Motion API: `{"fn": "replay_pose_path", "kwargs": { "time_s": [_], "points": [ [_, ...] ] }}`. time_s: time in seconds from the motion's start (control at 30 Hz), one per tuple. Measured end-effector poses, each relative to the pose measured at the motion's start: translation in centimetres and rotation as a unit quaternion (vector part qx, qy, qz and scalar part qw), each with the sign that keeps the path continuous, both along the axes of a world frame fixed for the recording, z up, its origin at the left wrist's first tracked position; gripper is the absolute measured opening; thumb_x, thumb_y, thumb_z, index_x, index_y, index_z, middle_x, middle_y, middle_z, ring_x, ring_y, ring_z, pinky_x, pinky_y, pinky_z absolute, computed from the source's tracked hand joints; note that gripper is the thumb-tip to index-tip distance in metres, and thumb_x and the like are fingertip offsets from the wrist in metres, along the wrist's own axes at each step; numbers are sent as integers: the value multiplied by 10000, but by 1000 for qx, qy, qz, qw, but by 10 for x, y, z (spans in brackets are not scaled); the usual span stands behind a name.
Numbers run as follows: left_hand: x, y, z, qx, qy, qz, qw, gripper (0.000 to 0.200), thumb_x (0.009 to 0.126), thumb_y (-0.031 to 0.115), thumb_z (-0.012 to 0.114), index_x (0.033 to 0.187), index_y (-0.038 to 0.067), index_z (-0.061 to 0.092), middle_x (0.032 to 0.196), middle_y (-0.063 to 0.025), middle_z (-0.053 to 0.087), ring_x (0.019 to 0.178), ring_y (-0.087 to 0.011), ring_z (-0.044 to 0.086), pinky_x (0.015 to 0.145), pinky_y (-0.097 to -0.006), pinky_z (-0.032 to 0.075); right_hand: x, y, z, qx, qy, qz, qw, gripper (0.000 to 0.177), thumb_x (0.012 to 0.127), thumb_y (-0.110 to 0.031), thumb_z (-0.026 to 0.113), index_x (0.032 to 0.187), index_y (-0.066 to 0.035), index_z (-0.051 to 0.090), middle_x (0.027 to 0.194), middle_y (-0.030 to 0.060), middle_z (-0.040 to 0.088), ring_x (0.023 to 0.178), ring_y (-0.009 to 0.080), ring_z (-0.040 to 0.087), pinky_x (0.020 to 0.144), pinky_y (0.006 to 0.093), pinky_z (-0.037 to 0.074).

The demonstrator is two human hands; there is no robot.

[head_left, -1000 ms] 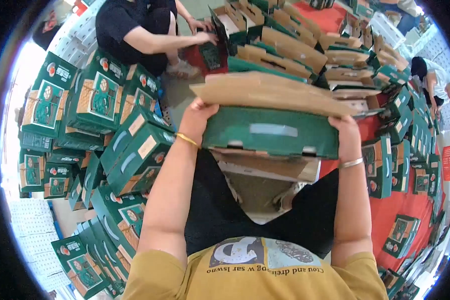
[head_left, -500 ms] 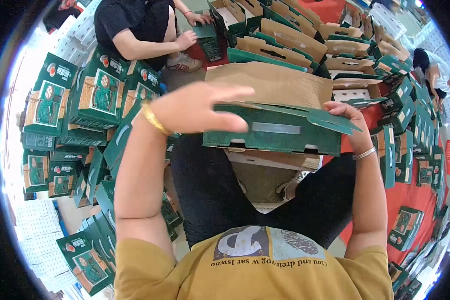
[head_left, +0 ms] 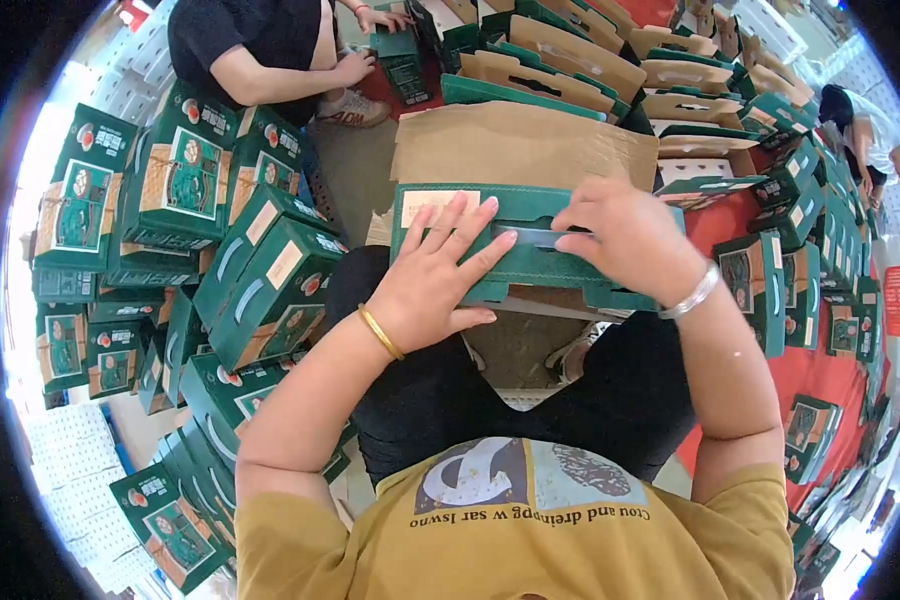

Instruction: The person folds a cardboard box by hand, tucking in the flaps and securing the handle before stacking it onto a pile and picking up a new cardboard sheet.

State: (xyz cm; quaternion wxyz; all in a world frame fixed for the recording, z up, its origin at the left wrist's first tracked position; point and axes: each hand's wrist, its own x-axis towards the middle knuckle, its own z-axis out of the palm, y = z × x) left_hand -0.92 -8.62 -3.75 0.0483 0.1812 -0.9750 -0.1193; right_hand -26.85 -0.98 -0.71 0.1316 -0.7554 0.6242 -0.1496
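Note:
Just in front of my knees is a green cardboard gift box [head_left: 550,268], its green top panel lying closed and a brown flap [head_left: 520,145] standing up behind it. My left hand [head_left: 430,265], with a gold bangle, rests on the left part of that panel, fingers spread. A pale plastic carrying handle [head_left: 530,238] runs along the slot in the panel. The thumb and fingers of my right hand [head_left: 625,240], which wears a silver bangle, are bent around the handle's right end at the slot. The fingertips there are partly hidden.
Finished-looking green boxes [head_left: 185,170] are stacked on the left. Rows of open boxes [head_left: 570,60] fill the far side, and more green boxes [head_left: 750,290] stand on the right over red floor covering [head_left: 810,350]. A co-worker [head_left: 255,60] handles a green box [head_left: 400,65] at upper left.
The green top panel now lies flat over the box. My left hand has come down from the air onto it, and my right hand has moved from the right edge to the handle.

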Motion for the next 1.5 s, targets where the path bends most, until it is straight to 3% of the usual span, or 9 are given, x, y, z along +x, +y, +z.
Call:
{"fn": "replay_pose_path", "kwargs": {
  "time_s": [0.23, 0.37, 0.47, 0.6, 0.67, 0.8, 1.0, 1.13, 1.5],
  "points": [
    [-1, -3, 0, -17, 37, -8, 999, 831, 724, 414, 799, 1469, 298, 448, 1585, -150, 282, 1461, -414, 235, 1175, -577, 179, 9, -23, -18, 38, -83, -4, 996, 218, 785, -243, 775, 885, -63, 706, 843, 133, 580, 903, 306, 603, 771, 393, 479],
    [-2, 1, -10, -47, 54, -34, 997, 682, 751, 418, 775, 1388, 362, 538, 1564, -154, 318, 1418, -456, 285, 1143, -611, 206, 5, -37, 0, 247, -324, -161, 899, 317, 923, -343, 688, 920, -26, 683, 890, 2, 589, 856, 80, 515, 750, 260, 441],
    [-5, -8, -7, -51, 78, -16, 996, 615, 771, 377, 764, 1354, 332, 574, 1521, -140, 395, 1382, -447, 349, 1116, -598, 263, -5, -34, -14, 81, -444, -121, 884, 358, 927, -347, 680, 1080, -24, 651, 981, 12, 627, 936, 83, 556, 843, 236, 451],
    [-7, -26, 2, -62, 82, -9, 995, 663, 734, 93, 733, 1365, 211, 567, 1439, -111, 512, 1316, -362, 481, 1095, -488, 368, -48, 18, 8, -48, -202, 18, 978, 607, 758, -351, 823, 1259, -93, 598, 1386, 157, 521, 1309, 300, 485, 1114, 409, 366],
    [-11, -30, 2, -100, 103, -8, 990, 601, 763, 31, 656, 1342, 174, 584, 1375, -121, 570, 1249, -343, 551, 1063, -457, 427, -53, 44, 6, -7, -128, -10, 992, 705, 701, -347, 861, 1305, -116, 581, 1443, 166, 479, 1321, 332, 475, 1130, 434, 351],
    [-15, -34, -13, -208, 136, -15, 969, 506, 807, 111, 632, 1307, 189, 611, 1287, -112, 633, 1134, -337, 626, 969, -445, 490, -40, 54, -16, -119, 71, -74, 988, 650, 691, 31, 713, 1304, -147, 590, 1357, 107, 565, 1216, 348, 558, 1031, 425, 462],
    [-18, -44, -14, -221, 186, -14, 957, 420, 847, 202, 616, 1265, 173, 633, 1214, -88, 665, 1085, -300, 652, 929, -416, 519, -43, 47, -30, -205, 101, -68, 971, 582, 673, 13, 715, 1234, -117, 633, 1269, 91, 632, 1175, 309, 598, 990, 413, 492],
    [-5, -36, 3, -106, 60, -32, 992, 655, 895, 473, 588, 1440, 127, 476, 1480, -172, 439, 1370, -423, 383, 1145, -514, 290, -50, 55, -16, -99, 18, -42, 994, 726, 705, -411, 826, 1316, -106, 580, 1415, 129, 516, 1311, 364, 474, 1109, 470, 370],
    [-11, -72, 35, 59, -36, -38, 997, 585, 912, 290, 608, 1463, 150, 468, 1500, -168, 447, 1357, -355, 441, 1149, -471, 294, -58, 42, -11, -99, -8, -29, 995, 446, 869, -246, 689, 1298, -149, 617, 1320, 135, 594, 1203, 364, 558, 1024, 449, 453]
  ]
}}
